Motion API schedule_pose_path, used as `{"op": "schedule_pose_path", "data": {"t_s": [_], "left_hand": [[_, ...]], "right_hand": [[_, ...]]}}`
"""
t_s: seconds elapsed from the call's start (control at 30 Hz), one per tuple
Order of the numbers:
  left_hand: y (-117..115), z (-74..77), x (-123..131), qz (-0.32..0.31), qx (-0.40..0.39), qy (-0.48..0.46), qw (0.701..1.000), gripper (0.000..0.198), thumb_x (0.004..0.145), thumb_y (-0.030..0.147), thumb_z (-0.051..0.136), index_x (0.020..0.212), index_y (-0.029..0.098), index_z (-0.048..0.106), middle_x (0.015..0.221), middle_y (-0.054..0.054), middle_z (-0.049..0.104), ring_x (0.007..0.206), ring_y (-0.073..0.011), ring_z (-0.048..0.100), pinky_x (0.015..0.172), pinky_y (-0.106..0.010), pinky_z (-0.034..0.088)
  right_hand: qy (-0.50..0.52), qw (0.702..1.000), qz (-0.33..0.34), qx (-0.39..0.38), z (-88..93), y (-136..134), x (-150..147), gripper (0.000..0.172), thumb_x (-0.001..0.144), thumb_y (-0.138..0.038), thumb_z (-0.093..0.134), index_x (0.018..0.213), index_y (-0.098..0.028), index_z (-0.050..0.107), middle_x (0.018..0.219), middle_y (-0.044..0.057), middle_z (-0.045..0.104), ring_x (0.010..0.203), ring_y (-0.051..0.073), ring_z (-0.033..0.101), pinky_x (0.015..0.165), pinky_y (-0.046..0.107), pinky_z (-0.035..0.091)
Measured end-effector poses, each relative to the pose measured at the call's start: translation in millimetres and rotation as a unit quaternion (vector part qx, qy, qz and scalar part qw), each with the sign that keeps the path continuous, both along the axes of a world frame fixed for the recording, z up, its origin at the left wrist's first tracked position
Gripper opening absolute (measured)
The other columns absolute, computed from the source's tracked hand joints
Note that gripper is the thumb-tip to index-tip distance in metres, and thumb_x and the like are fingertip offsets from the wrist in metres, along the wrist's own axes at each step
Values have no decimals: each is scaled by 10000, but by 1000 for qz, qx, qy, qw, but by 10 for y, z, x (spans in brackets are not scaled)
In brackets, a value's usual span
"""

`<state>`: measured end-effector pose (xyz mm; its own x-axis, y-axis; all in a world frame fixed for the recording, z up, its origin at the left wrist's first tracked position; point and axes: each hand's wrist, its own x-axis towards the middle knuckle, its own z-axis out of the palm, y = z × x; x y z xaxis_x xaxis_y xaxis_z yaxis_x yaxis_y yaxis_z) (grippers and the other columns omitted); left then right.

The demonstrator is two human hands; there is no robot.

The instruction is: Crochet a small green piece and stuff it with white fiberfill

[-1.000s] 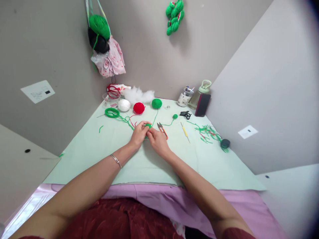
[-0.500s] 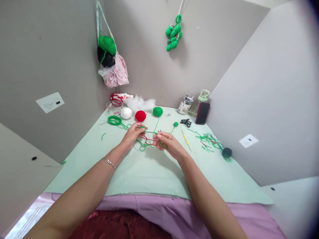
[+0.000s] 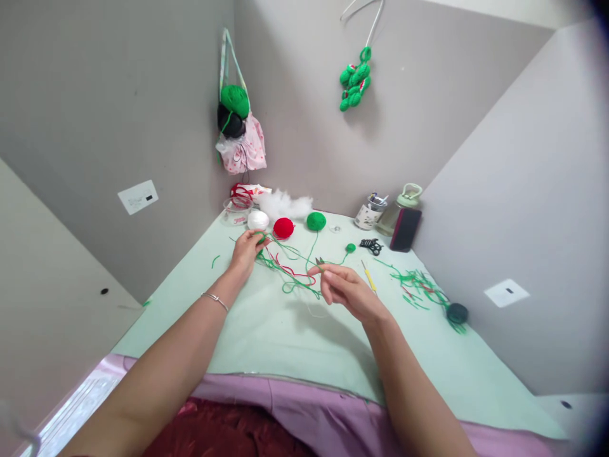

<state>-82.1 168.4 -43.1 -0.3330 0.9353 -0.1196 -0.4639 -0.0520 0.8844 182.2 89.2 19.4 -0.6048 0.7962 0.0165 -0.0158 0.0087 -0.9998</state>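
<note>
My left hand [image 3: 245, 255] is closed around a small green crocheted piece [image 3: 261, 240], with its fingers partly hiding it. Green yarn [image 3: 290, 249] stretches from there toward my right hand [image 3: 349, 291], which pinches the strand between thumb and forefinger. Dark pointed tips of small scissors [image 3: 319, 260] show just behind the right forefinger; the rest of them is hidden. Below the stretched strand, loose green strands [image 3: 295, 289] and a red strand [image 3: 285, 269] lie tangled on the table. A yellow-handled crochet hook [image 3: 369, 278] rests beyond my right hand.
Along the back stand a white ball [image 3: 257, 220], a red ball [image 3: 284, 228], a green yarn ball [image 3: 316, 221] and white stuffing [image 3: 285, 204]. Farther right are a pen cup [image 3: 370, 213], a bottle [image 3: 398, 206], a phone [image 3: 405, 230], a black clip [image 3: 371, 246] and yarn scraps [image 3: 419, 285].
My hands have moved apart, drawing the green strand out longer between them. My right hand has shifted right and nearer to me. The whole view has also shifted.
</note>
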Motion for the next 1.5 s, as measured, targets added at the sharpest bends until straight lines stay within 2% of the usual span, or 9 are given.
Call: {"op": "schedule_pose_path", "data": {"t_s": [0.23, 0.4, 0.53, 0.63, 0.73, 0.9, 1.1, 1.27, 1.5], "left_hand": [[90, 90, -354, 77, 6, -51, 996, 400, 1009, 372, 675, 1357, 180, 635, 1368, -125, 660, 1153, -271, 688, 961, -492, 608], [-27, 138, -98, -35, 29, -31, 998, 390, 1011, 372, 673, 1350, 181, 639, 1362, -124, 663, 1145, -266, 690, 957, -486, 610], [-344, 139, 406, -147, 80, 21, 986, 269, 983, 316, 709, 1194, 149, 687, 1189, -89, 718, 1034, -231, 711, 900, -438, 616], [-613, 176, 640, -171, 138, 72, 973, 141, 833, 132, 794, 927, 183, 703, 958, -27, 730, 985, -203, 700, 937, -347, 560], [-755, 210, 693, -162, 181, 123, 962, 180, 775, 89, 782, 895, 208, 722, 987, -26, 731, 1008, -199, 668, 976, -319, 519], [-585, 159, 591, -101, 191, 148, 965, 177, 811, 182, 713, 967, 223, 638, 1055, -41, 685, 950, -202, 662, 861, -342, 567], [-439, 105, 528, -63, 183, 155, 969, 133, 843, 222, 671, 939, 223, 579, 971, -27, 679, 931, -192, 680, 943, -377, 559], [-651, 111, 619, -123, 201, 172, 957, 190, 804, 172, 767, 976, 224, 704, 1039, -47, 720, 1014, -222, 668, 893, -328, 564], [-378, 11, 485, -81, 143, 100, 981, 168, 946, 229, 724, 1097, 171, 680, 1100, -50, 706, 1001, -200, 693, 934, -393, 597]], "right_hand": [[-156, 935, 318, 17, 5, -64, 16, 413, 993, -524, 642, 1065, -159, 823, 742, 63, 766, 674, 153, 641, 706, 296, 519], [-148, 985, -3, 92, -160, 71, -95, 295, 843, -478, 821, 984, -220, 832, 1109, 102, 809, 1031, 261, 705, 970, 402, 529], [-103, 986, -115, 68, -281, 159, -112, 413, 918, -497, 721, 1237, -234, 721, 1276, 117, 746, 1002, 221, 719, 923, 386, 558], [-48, 993, -107, 4, -304, 134, -170, 513, 849, -473, 791, 1299, -270, 654, 1328, 101, 713, 941, 185, 739, 804, 320, 576], [4, 995, -69, -72, -318, 95, -253, 533, 743, -476, 879, 1173, -231, 681, 1037, 63, 761, 809, 163, 719, 715, 283, 548], [10, 994, -86, -67, -348, 90, -287, 416, 763, -502, 853, 988, -179, 720, 615, -54, 604, 535, 83, 494, 573, 239, 400], [14, 992, -115, -45, -339, 77, -298, 302, 777, -444, 838, 840, -183, 701, 682, -36, 614, 590, 88, 467, 578, 246, 362], [18, 992, -100, -70, -336, 64, -329, 437, 808, -509, 791, 1118, -240, 641, 895, 2, 701, 684, 127, 617, 571, 242, 410], [-25, 997, 43, -56, -264, -12, -255, 381, 920, -535, 713, 965, -156, 728, 507, -88, 495, 448, 60, 345, 462, 214, 241]]}}
